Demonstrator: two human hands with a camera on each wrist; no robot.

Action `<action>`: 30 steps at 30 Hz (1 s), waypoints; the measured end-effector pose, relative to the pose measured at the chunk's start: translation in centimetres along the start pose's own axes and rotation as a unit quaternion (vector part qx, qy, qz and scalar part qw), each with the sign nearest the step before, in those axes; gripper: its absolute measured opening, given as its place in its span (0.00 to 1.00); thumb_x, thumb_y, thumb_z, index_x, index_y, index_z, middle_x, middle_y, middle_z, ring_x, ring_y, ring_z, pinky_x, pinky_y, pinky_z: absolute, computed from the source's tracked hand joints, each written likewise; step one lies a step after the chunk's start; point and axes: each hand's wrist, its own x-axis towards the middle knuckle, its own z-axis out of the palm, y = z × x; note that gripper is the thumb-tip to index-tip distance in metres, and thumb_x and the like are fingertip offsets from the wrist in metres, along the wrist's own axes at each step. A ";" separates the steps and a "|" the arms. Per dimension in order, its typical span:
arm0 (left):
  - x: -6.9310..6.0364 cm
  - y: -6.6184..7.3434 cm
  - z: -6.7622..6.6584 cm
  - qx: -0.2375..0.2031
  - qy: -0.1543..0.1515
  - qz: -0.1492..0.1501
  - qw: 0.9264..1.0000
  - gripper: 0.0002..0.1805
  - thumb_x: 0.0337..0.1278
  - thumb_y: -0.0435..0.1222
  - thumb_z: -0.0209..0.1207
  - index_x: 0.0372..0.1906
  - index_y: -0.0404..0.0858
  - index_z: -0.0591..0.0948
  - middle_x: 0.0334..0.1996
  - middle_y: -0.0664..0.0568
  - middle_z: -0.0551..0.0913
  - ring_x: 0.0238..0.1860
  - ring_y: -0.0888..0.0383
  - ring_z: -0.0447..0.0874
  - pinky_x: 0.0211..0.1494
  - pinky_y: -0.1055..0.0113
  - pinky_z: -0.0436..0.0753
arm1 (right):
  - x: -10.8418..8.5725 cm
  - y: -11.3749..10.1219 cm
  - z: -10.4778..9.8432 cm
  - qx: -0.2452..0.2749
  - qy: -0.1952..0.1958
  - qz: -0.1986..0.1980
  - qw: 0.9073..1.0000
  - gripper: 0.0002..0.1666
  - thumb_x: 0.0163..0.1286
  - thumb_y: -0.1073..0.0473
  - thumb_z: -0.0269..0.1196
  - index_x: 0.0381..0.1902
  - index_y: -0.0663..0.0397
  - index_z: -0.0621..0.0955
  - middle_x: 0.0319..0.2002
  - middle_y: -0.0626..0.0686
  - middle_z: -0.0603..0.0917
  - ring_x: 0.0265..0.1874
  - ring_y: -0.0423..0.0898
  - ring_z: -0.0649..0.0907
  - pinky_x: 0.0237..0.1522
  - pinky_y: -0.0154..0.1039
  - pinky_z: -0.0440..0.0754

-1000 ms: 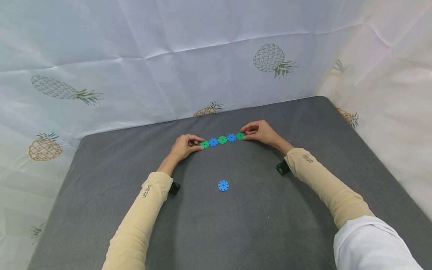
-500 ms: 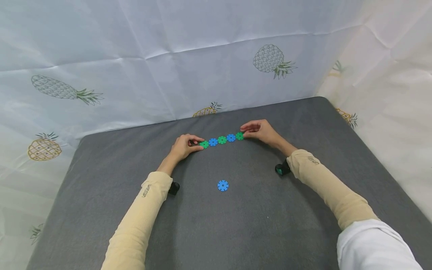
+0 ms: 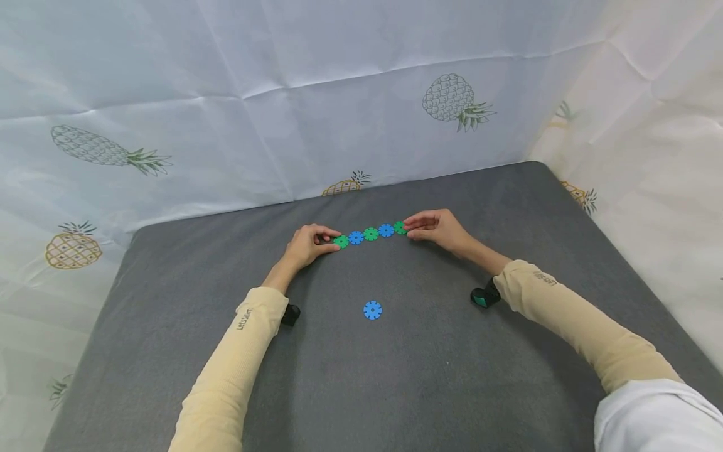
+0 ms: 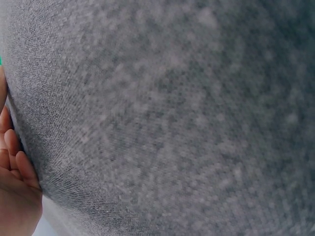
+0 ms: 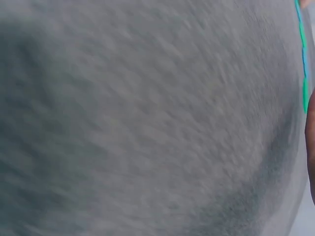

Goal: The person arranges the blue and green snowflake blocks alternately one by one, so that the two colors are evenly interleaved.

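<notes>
Several flat notched discs lie edge to edge in a slightly slanting row near the table's back edge, alternating green and blue. In the head view my left hand (image 3: 305,245) pinches the green disc (image 3: 341,242) at the row's left end between thumb and forefinger. My right hand (image 3: 442,228) is at the other end, its fairly straight fingertips overlapping the edge of the last green disc (image 3: 399,227). Between them are a blue disc (image 3: 356,238), a green disc (image 3: 370,234) and another blue disc (image 3: 386,230). The wrist views catch only parts of each hand.
A single blue disc (image 3: 372,310) lies apart, nearer me, on the grey cloth-covered table (image 3: 384,389). White pineapple-print fabric (image 3: 271,138) hangs behind the table and along its sides. A black wrist device (image 3: 486,294) sits under my right sleeve.
My right hand lifted its forefinger off the end disc, then shifted slightly nearer me, its fingertips coming back over the disc's edge. The right forearm swung outward. My left hand stayed put.
</notes>
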 end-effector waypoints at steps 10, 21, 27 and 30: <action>0.0 -0.1 0.0 0.003 -0.002 0.003 1.000 0.17 0.54 0.40 0.68 0.49 0.43 0.86 0.39 0.50 0.79 0.33 0.56 0.68 0.34 0.65 0.63 | -1.8 -0.3 2.1 0.042 -0.017 0.011 0.999 0.21 0.62 0.73 0.64 0.53 0.77 0.76 0.48 0.71 0.81 0.40 0.41 0.85 0.45 0.42 0.81; 0.0 0.0 0.1 -0.004 0.000 0.004 1.000 0.16 0.53 0.40 0.69 0.49 0.42 0.86 0.38 0.49 0.79 0.32 0.56 0.68 0.34 0.65 0.64 | -3.2 -0.5 4.0 0.063 -0.035 0.031 0.997 0.20 0.62 0.72 0.65 0.52 0.73 0.78 0.49 0.69 0.81 0.41 0.43 0.85 0.45 0.42 0.81; 0.0 -0.1 0.0 -0.007 0.001 0.010 1.000 0.16 0.53 0.39 0.69 0.48 0.41 0.86 0.38 0.49 0.79 0.32 0.56 0.68 0.35 0.65 0.64 | -3.7 -0.4 5.0 0.068 -0.055 0.040 0.995 0.20 0.62 0.71 0.65 0.53 0.73 0.78 0.50 0.68 0.81 0.44 0.46 0.85 0.45 0.41 0.81; 0.0 0.0 0.0 -0.005 0.002 0.010 1.000 0.16 0.53 0.39 0.69 0.48 0.41 0.86 0.38 0.49 0.79 0.32 0.56 0.69 0.35 0.65 0.65 | -4.0 -0.4 5.5 0.065 -0.065 0.044 0.995 0.20 0.62 0.71 0.65 0.53 0.73 0.79 0.49 0.68 0.81 0.44 0.46 0.85 0.46 0.40 0.81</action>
